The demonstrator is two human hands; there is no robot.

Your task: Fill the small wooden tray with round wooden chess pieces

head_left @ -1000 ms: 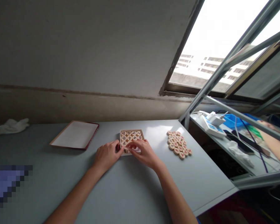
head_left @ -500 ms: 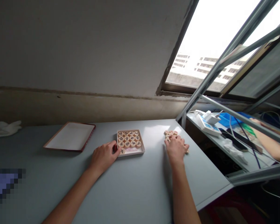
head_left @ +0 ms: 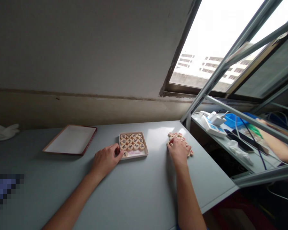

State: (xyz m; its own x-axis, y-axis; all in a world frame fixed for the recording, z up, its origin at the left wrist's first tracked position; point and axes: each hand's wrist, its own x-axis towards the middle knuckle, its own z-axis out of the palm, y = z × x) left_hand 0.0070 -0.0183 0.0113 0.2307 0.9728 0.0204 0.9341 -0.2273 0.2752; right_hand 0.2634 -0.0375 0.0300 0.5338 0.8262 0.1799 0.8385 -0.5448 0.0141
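Observation:
A shallow white box stands on the grey table, with several round wooden pieces marked in dark characters in rows; its front row has one piece at the left and a bare pinkish strip beside it. My left hand grips the box's left front corner between thumb and fingers. To the right, my right hand is over a cluster of loose round pieces with red characters. Its fingers are bent together at the cluster's left side, and they partly hide what is between them.
An upturned lid with a red edge lies at the left, and a white cloth is farther left. Right of the table are a metal frame, a power strip and another person's arm.
My right hand has shifted slightly to the left over the loose pieces, and its fingers have drawn together. More red-marked pieces show around it. My left hand stays at the box corner.

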